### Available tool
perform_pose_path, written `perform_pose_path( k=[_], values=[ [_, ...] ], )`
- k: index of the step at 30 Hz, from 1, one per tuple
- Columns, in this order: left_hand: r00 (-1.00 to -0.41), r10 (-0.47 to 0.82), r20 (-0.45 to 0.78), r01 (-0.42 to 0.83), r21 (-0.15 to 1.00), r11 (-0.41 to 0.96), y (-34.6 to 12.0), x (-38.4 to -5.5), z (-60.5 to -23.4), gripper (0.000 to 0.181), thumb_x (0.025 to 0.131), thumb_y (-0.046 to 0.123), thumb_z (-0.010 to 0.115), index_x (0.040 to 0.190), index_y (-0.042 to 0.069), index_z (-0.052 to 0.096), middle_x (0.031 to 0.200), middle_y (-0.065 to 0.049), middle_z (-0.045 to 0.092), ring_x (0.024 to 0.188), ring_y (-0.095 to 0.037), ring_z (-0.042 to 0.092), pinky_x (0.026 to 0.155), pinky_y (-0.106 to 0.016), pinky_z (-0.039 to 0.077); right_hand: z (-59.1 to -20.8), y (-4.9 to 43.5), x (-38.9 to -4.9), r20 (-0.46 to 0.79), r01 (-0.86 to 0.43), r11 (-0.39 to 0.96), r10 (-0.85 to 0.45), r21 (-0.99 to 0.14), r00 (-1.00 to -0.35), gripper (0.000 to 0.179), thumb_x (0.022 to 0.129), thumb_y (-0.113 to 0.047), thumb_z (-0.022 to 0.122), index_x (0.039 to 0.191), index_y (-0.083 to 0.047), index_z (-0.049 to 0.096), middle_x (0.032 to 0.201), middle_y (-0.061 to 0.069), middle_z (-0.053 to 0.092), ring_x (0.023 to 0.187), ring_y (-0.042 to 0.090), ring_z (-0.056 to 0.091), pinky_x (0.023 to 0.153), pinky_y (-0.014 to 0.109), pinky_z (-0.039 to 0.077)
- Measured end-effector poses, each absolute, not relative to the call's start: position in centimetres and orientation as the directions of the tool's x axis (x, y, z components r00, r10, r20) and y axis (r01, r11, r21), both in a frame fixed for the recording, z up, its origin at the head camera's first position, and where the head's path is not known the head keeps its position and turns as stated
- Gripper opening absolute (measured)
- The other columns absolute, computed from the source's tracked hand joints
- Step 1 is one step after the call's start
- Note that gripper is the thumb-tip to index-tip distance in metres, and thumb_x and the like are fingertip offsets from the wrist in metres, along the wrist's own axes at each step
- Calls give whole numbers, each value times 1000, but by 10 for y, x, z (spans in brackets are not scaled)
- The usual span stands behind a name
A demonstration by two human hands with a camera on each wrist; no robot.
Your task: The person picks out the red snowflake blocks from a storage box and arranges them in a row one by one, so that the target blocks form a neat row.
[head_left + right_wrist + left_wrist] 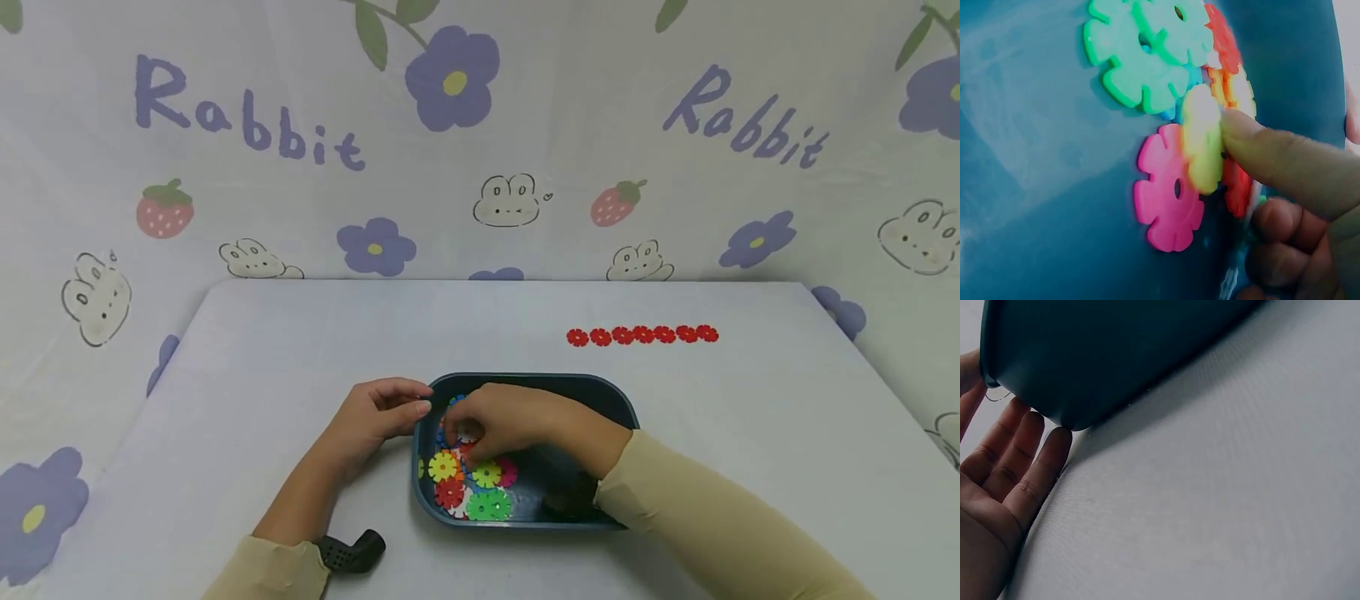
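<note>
A dark blue-green tray (525, 382) holds flower-shaped plastic discs, bunched toward its left side. My left hand (382, 408) is at the tray's left rim; in the left wrist view its extended fingers (1054, 456) touch the outer wall. My right hand (502, 417) reaches inside with thumb and fingers bent down among the discs. In the right wrist view the thumb (1241, 128) lies by a yellow disc (1204, 140) and overlaps a red disc (1238, 194); I cannot tell whether it is pinched. Pink (1169, 187) and green discs (1147, 75) are close by.
Several red flower discs (643, 335) form a row on the white table (337, 325) behind the tray, to the right. A black device (352, 552) is at the left wrist. Behind the table hangs a printed cloth (570, 100).
</note>
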State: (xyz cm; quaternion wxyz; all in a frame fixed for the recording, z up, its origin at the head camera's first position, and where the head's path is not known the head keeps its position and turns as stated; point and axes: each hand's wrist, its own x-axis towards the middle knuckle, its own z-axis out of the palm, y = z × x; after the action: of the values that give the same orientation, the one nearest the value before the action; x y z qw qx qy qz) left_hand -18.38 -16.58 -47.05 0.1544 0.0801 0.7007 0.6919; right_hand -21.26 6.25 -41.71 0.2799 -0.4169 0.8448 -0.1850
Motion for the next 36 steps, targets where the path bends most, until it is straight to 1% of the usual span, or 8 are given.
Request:
perform_pose_path(
  k=[4,9,15,22,27,31,34,36],
  values=[
    [-939,325,-114,-106,994,41,-165,-184,-471,36,89,22,74,118,2,67,109,-5,69,94,-15,69,81,-33,60,-418,65,-213,-324,-582,612,-785,-535,-528,26,82,-32,80,102,-23,68,78,-9,60,71,7,53,61,21,48],
    [-936,333,-117,-104,993,55,-163,-184,-471,36,90,24,73,118,3,67,114,-9,68,98,-16,68,82,-34,59,-417,69,-214,-363,-539,647,-756,-539,-544,31,82,-22,80,110,-23,66,82,-6,60,73,9,54,62,24,49],
    [-938,331,-108,-94,994,59,-164,-184,-469,36,89,24,73,117,3,67,114,-11,68,96,-16,68,82,-34,60,-416,70,-216,-359,-538,661,-744,-523,-564,24,84,-22,77,105,-21,66,80,-7,60,69,9,54,61,25,48],
    [-940,322,-110,-97,994,57,-164,-183,-466,36,90,23,73,118,2,67,112,-10,68,95,-16,69,81,-34,60,-410,72,-217,-375,-526,675,-732,-517,-569,26,82,-9,74,104,-21,66,76,-5,59,66,10,52,58,24,45],
    [-941,318,-113,-102,993,51,-164,-184,-465,36,89,24,73,118,3,67,111,-7,68,95,-17,69,82,-33,59,-411,70,-218,-366,-539,689,-719,-485,-590,20,84,-17,77,102,-17,69,76,-6,60,67,11,53,60,24,47],
    [-941,319,-117,-108,993,43,-164,-185,-466,36,90,23,73,118,2,67,108,-5,68,94,-16,69,82,-33,59,-413,69,-219,-388,-530,710,-701,-464,-599,21,82,-27,81,95,-19,67,76,-7,61,68,11,54,60,24,48],
    [-940,317,-126,-117,992,45,-165,-185,-468,36,89,23,73,118,2,67,107,-4,68,94,-15,68,81,-33,59,-414,68,-219,-391,-538,696,-715,-476,-579,22,81,-32,81,84,-20,63,73,-7,60,66,9,54,59,23,46],
    [-939,316,-132,-123,991,50,-165,-185,-470,36,89,23,74,118,2,67,108,-4,68,94,-15,68,81,-33,59,-415,69,-219,-379,-540,666,-742,-515,-553,22,82,-32,80,79,-20,62,70,-8,60,64,8,53,57,22,44]
  ],
)
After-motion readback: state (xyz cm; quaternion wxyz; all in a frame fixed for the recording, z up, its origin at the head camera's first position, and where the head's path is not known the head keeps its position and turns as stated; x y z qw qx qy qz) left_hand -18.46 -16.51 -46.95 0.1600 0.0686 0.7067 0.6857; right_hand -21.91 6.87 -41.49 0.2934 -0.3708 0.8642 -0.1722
